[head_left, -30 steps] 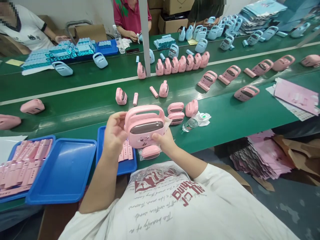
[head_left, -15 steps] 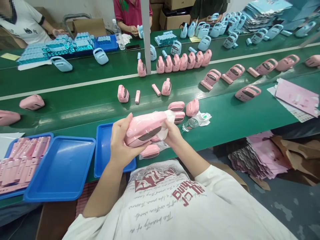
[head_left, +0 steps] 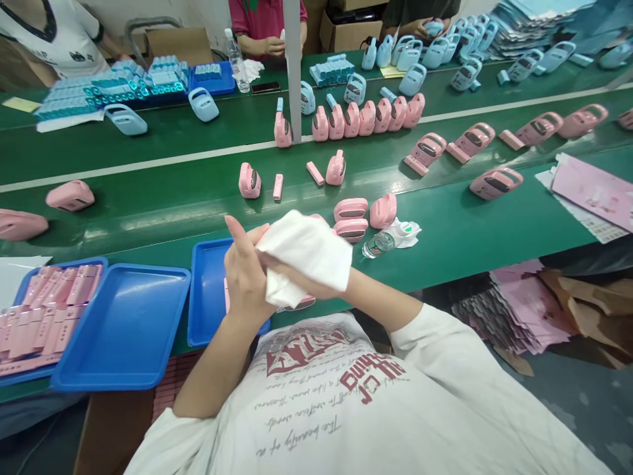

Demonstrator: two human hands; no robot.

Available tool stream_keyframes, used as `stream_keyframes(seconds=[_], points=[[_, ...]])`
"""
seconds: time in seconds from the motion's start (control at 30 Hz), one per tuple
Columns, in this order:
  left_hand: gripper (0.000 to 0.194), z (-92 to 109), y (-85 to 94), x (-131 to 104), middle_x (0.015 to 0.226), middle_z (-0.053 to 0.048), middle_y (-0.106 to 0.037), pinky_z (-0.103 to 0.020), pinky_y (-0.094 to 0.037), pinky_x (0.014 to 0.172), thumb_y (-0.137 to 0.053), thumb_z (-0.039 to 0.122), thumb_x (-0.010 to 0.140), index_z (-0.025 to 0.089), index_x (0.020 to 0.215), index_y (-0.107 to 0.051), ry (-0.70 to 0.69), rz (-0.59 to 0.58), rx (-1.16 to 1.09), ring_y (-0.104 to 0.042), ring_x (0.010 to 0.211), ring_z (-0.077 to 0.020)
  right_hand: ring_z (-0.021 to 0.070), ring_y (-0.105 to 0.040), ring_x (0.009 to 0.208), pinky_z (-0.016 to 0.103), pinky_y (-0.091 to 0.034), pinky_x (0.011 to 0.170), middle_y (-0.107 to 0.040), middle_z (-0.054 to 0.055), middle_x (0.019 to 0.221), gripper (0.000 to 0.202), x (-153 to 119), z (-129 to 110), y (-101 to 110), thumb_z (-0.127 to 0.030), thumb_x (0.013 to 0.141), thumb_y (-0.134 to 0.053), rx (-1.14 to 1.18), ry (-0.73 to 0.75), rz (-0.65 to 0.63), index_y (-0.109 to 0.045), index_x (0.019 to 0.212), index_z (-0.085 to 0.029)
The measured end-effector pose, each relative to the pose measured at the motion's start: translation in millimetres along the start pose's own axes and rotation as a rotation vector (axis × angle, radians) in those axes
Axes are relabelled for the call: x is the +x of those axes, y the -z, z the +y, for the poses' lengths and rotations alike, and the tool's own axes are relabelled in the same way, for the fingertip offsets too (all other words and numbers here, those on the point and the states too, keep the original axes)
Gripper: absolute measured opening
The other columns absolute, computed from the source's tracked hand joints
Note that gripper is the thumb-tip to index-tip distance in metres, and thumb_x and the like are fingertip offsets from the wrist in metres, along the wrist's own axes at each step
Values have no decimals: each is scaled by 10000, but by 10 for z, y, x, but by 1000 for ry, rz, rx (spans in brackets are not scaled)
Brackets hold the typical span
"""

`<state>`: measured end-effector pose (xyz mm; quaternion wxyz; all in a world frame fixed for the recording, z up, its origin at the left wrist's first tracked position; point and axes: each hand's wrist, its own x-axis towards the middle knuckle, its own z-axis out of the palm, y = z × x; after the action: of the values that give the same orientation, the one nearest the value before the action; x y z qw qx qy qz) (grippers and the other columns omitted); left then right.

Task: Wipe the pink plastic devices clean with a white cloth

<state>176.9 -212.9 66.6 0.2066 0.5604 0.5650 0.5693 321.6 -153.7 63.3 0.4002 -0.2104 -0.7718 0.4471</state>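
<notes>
My left hand (head_left: 244, 280) is closed around a pink handheld device (head_left: 318, 217) at the near edge of the bench, its thumb pointing up. Most of that device is hidden; only slivers of pink show past the cloth. A white cloth (head_left: 311, 247) drapes over it, slightly blurred, with my right hand (head_left: 321, 287) under and behind its folds. The right fingers are largely covered, but the cloth moves with that hand. Just beyond are stacked pink devices with dark oval panels (head_left: 351, 229) and another pink device (head_left: 383, 211) standing beside them.
Blue trays (head_left: 121, 330) sit at the left, one filled with pink bars (head_left: 47, 310). A clear bottle (head_left: 378, 244) lies at the right by a crumpled white wrapper (head_left: 406, 232). Pink devices (head_left: 366, 119) line the green belt. Co-workers sit opposite among blue devices (head_left: 413, 79).
The cloth, earlier bunched at the device's right end, now spreads across its top. My right hand has moved left and the device is mostly covered. The view has shifted slightly.
</notes>
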Motion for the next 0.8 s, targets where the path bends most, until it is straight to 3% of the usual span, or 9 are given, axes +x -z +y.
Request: stream_keyframes(seconds=[0.1,0.2,0.27,0.33,0.43,0.5,0.57,0.67,0.8], points=[[1141,81,7,-30,1185,-105,-601,-459,-352,1051,-858,374,536,214,1484,-244,-143,11,203,-546,1126,-290,261,-534,1240,457,-377,1116,-648,58,1213,538,57,186,76,-632,860,-462,104,-75,233,-637,1165,-224],[1202,148,-7,-52,1142,-87,-598,-429,-431,975,-902,331,435,219,1465,-294,-173,32,242,-569,1054,-268,264,-599,1153,454,-474,1017,-699,82,1052,709,94,274,40,-780,812,-318,470,-271,447,-652,1049,-201],[1091,154,-46,-36,1166,-75,-585,-389,-460,945,-900,337,445,234,1407,-396,-70,69,78,-576,1050,-247,270,-615,1123,456,-505,973,-711,84,1007,755,106,256,-62,-832,760,-317,668,-344,460,-636,1025,-200],[880,122,-105,9,1176,-61,-591,-349,-484,915,-863,381,526,239,1314,-496,85,93,-175,-590,1056,-234,273,-613,1125,454,-506,972,-704,90,1056,758,104,213,-169,-841,735,-348,747,-315,472,-611,1045,-201],[568,40,-195,99,1057,-57,-654,-325,-516,856,-759,476,657,195,1127,-609,323,68,-481,-632,1002,-233,262,-578,1184,425,-482,1009,-669,85,1167,731,93,183,-220,-801,738,-421,698,-323,616,-587,1113,-196],[523,-6,-234,147,966,-60,-682,-322,-531,823,-732,530,664,170,1033,-642,456,22,-562,-652,971,-246,252,-531,1246,410,-455,1040,-645,77,1211,718,109,193,-159,-767,766,-422,600,-373,722,-583,1153,-184],[543,-27,-253,175,939,-60,-697,-317,-542,800,-736,556,643,171,1015,-644,553,-25,-619,-654,987,-262,238,-504,1279,404,-428,1070,-629,65,1234,672,154,202,-49,-717,796,-437,532,-367,733,-582,1177,-182],[535,-3,-263,185,921,-56,-703,-303,-558,735,-740,535,626,186,1015,-629,671,-76,-730,-657,979,-268,218,-493,1296,388,-425,1085,-633,46,1227,595,253,175,106,-656,809,-468,532,-281,582,-585,1178,-203],[437,105,-288,176,934,-40,-696,-269,-552,645,-681,472,686,209,1029,-620,810,-105,-877,-664,860,-216,228,-505,1286,400,-464,1054,-626,62,1241,596,317,111,141,-646,841,-395,539,-257,521,-571,1182,-190]])
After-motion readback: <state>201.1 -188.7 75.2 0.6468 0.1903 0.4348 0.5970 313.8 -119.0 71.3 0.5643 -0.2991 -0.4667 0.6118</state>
